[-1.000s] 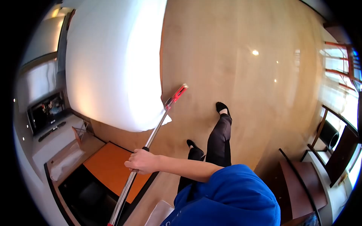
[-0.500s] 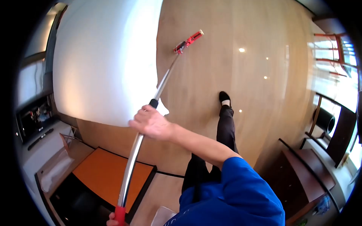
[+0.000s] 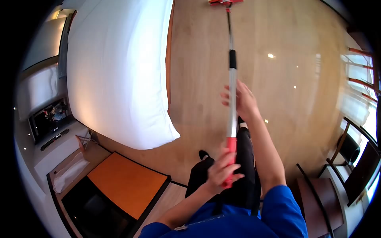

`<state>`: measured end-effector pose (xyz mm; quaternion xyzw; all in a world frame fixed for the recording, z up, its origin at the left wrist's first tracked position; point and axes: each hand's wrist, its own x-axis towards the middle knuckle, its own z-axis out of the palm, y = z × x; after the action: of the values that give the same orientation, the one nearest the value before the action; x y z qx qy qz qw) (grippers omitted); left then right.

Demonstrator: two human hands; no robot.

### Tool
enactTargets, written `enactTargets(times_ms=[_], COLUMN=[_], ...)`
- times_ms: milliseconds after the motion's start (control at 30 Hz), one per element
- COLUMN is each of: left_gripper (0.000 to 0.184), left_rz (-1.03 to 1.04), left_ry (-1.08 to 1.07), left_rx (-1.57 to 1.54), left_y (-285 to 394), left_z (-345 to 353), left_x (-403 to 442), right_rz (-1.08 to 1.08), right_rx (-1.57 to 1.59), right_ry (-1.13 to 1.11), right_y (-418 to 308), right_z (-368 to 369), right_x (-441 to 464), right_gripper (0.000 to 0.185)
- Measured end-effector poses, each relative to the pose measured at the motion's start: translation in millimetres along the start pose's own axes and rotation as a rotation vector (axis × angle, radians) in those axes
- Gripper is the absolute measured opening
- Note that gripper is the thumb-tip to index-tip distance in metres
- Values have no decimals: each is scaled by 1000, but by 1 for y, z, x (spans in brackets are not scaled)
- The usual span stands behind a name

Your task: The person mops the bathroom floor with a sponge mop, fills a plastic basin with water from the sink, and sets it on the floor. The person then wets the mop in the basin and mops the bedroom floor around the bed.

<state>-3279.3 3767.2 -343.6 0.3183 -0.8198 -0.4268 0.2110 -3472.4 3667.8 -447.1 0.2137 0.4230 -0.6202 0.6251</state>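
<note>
A long mop pole (image 3: pixel 232 99) points away from me, with its red flat head (image 3: pixel 225 2) on the wood floor at the top edge. Its lower end is a red grip (image 3: pixel 231 158), and my left hand (image 3: pixel 224 170) is wrapped round it. Higher up, my right hand (image 3: pixel 241 99) is at the silver part of the pole, the fingers curled around it. A black collar (image 3: pixel 232 59) shows above that hand.
A bed with white bedding (image 3: pixel 119 79) stands to the left of the floor (image 3: pixel 278 99). An orange-and-black desk (image 3: pixel 127 182) is at the lower left, a dark brown cabinet (image 3: pixel 323 202) at the lower right, and chairs (image 3: pixel 359 158) along the right side.
The mop has swung right, away from beside the bed, and its head is farther off. My left hand has come into full view on the red grip; my right hand has moved right with the pole.
</note>
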Motion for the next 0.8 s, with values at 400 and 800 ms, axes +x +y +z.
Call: enactTargets(times_ms=[400,800], left_gripper=[71,85], left_rz=[-1056,-1204], left_ry=[86,271], left_rx=[171,183], left_y=[-455,-797], left_z=[-13,-24], left_x=[113,227], right_rz=[203,398], right_rx=[-869,-895], right_ry=[425,763], right_y=[-10,66], right_z=[-130,-122], right_x=[-16,65], right_gripper=[22,16])
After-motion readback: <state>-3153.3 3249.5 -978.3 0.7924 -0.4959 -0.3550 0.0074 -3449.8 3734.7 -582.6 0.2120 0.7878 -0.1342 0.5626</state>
